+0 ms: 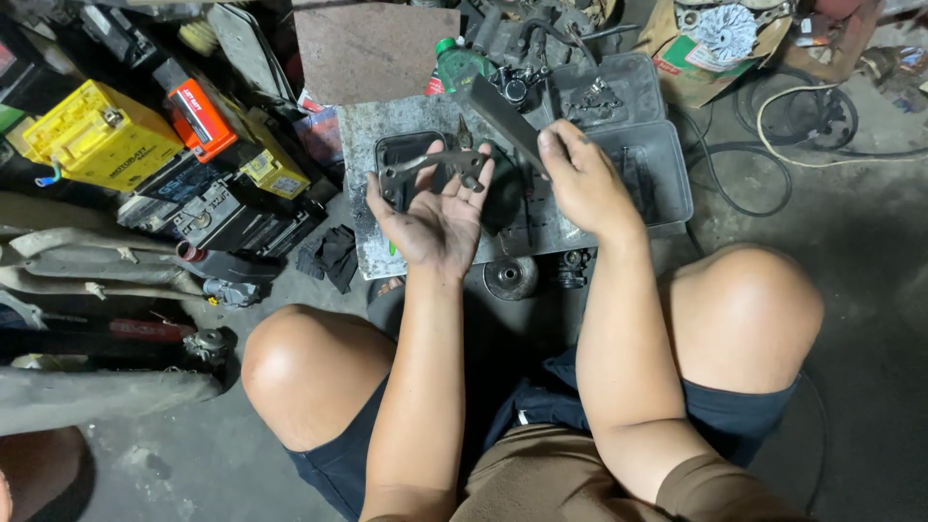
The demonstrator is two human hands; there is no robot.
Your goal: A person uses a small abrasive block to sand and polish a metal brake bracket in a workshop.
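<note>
- Greasy metal bracket (447,162) lies loose across the fingertips of the left hand (432,215), palm up and fingers spread, w/ nothing pinching it. It sits just above the near-left corner of the grey metal slab (360,135). A tilt of the palm could let it slide off onto the slab or the floor.
- Right hand (583,181) is curled tight round a dark flat bar (503,116), held at the near end only. The bar angles up-left over the slab's middle, w/ its far tip close to the bracket. A swing could knock the bracket off the open palm or nip the fingers.
- Both hands look oily, so grip on either piece may slip.
- Black plastic tray (650,159) on the slab's right side holds small loose parts. A dropped bar could scatter them.
- Round pulley-like part (510,277) rests at the slab's near edge, betw the knees; a falling piece could strike it or roll under the legs.
- Cables (773,126) coil right of the slab, a snag risk for anything dropped.
</note>
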